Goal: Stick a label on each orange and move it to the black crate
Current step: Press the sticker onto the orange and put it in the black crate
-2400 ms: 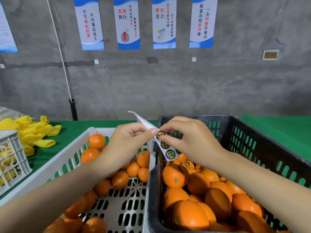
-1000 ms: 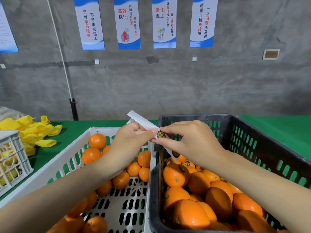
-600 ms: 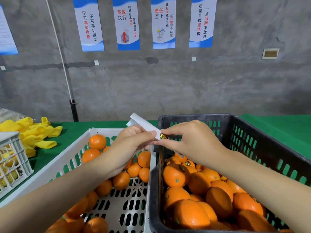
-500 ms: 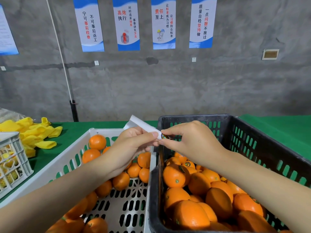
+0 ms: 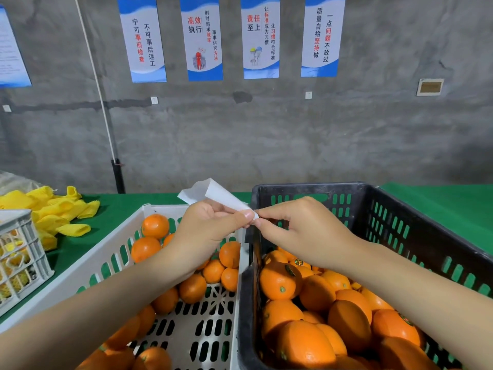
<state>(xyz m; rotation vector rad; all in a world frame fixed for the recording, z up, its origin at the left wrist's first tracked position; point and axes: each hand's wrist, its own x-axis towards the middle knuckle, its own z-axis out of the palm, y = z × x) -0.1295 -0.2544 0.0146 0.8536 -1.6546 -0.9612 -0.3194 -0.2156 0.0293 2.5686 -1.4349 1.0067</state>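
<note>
My left hand (image 5: 210,231) holds a white label backing strip (image 5: 213,194) above the seam between the two crates; the strip sticks up and back from my fingers. My right hand (image 5: 301,231) pinches the strip's near end with thumb and forefinger, fingertip to fingertip with the left. No label shows between the fingers. The white crate (image 5: 80,273) on the left holds loose oranges (image 5: 155,226). The black crate (image 5: 426,236) on the right is piled with oranges (image 5: 280,281), some bearing a small round label (image 5: 298,262).
Yellow foam fruit nets (image 5: 53,209) lie on the green table cloth (image 5: 440,198) at the far left, beside a small white basket (image 5: 18,252). A grey concrete wall with posters stands close behind the table.
The strip's tail with round labels, which hung over the black crate, is no longer seen. The label seen at my right fingertips is hidden now. Both hands stayed in place.
</note>
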